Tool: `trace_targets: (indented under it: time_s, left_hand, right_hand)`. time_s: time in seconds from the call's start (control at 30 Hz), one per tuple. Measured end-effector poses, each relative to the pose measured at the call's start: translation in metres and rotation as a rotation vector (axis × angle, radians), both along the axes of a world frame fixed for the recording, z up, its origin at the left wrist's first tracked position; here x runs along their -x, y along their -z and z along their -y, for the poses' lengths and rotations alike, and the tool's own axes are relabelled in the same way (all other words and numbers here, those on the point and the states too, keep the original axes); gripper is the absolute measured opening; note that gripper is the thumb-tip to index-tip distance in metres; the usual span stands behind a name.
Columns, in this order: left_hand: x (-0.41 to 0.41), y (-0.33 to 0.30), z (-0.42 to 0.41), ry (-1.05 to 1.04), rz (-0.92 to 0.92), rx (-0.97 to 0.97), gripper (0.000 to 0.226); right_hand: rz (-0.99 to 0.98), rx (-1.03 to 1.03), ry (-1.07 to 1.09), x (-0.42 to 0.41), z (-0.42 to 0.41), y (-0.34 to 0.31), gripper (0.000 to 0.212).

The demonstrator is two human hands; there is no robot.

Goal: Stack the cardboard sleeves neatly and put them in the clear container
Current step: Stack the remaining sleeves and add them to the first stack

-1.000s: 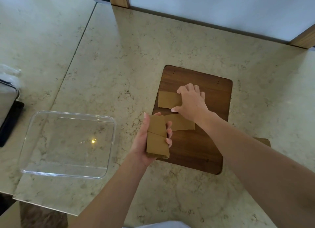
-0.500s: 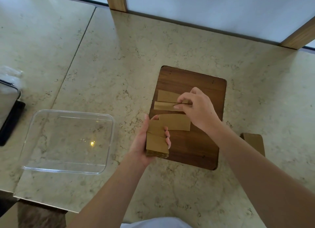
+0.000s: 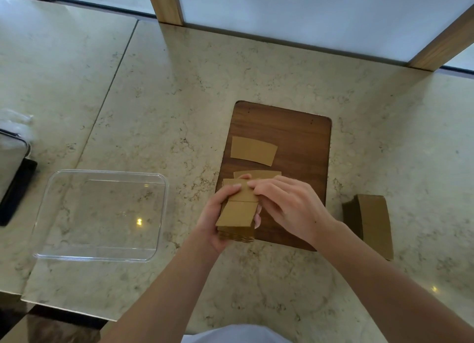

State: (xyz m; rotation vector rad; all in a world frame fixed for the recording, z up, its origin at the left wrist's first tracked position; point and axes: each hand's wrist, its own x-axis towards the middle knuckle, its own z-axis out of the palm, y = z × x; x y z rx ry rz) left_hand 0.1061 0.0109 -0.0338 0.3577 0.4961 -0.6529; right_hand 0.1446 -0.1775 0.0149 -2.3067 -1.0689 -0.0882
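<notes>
Two loose cardboard sleeves (image 3: 254, 150) wait on the wooden board (image 3: 302, 137) while my left hand (image 3: 218, 222) holds the stack (image 3: 238, 214) and my right hand (image 3: 289, 204) pinches one onto it, so I should line up edges before filling the clear container (image 3: 100, 255).

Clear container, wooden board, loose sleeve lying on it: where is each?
clear container (image 3: 164, 214): head view, right rim.
wooden board (image 3: 302, 137): head view, bare top.
loose sleeve (image 3: 254, 151): head view, middle.

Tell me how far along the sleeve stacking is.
Partway. The left hand grips a stack of sleeves; the right hand is setting one on top. Two loose sleeves lie on the wooden board. The clear container holds none yet.
</notes>
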Motion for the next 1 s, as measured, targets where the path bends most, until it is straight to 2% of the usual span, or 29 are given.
trace_targets:
  time_s: [0.07,0.13,0.23,0.3,0.37,0.43,0.53,0.6,0.7,0.77,0.87,1.0]
  left_hand:
    - [0.000,-0.001,0.001,-0.010,0.002,-0.032,0.040]
    - [0.000,-0.002,0.002,-0.023,0.004,-0.042,0.043]
    - [0.003,0.000,0.002,-0.032,0.007,-0.039,0.050]
    - [0.005,0.005,0.001,-0.062,-0.034,-0.058,0.053]
    - [0.006,0.009,0.000,-0.089,-0.087,-0.042,0.048]
    - [0.006,0.011,0.000,-0.095,-0.094,-0.025,0.056]
    - [0.006,0.012,-0.002,-0.113,-0.103,-0.021,0.061]
    - [0.006,0.014,-0.006,-0.111,-0.106,-0.009,0.059]
    - [0.006,0.016,-0.010,-0.106,-0.113,-0.005,0.052]
    - [0.007,0.018,-0.011,-0.115,-0.129,-0.018,0.049]
    - [0.008,0.021,-0.012,-0.129,-0.171,-0.019,0.049]
    - [0.009,0.021,-0.011,-0.173,-0.230,-0.020,0.050]
  right_hand:
    - [-0.008,0.060,-0.020,0.001,-0.001,-0.001,0.013]
    - [-0.039,0.133,-0.027,0.002,-0.001,0.000,0.023]
    - [-0.250,0.190,-0.023,0.001,-0.001,0.005,0.049]
    - [-0.406,0.125,0.097,-0.005,-0.001,0.013,0.053]
    - [-0.405,0.134,0.258,-0.015,-0.002,0.025,0.045]
    - [-0.391,0.264,0.353,-0.027,-0.005,0.039,0.039]
    - [-0.457,0.483,0.382,-0.039,-0.014,0.057,0.055]
    - [-0.448,0.551,0.391,-0.043,-0.020,0.066,0.064]
    - [-0.398,0.595,0.400,-0.046,-0.024,0.071,0.058]
    - [-0.400,0.574,0.385,-0.047,-0.023,0.069,0.046]
    - [-0.399,0.387,0.372,-0.044,-0.018,0.058,0.025]
    - [-0.050,0.098,0.348,-0.035,-0.007,0.039,0.019]
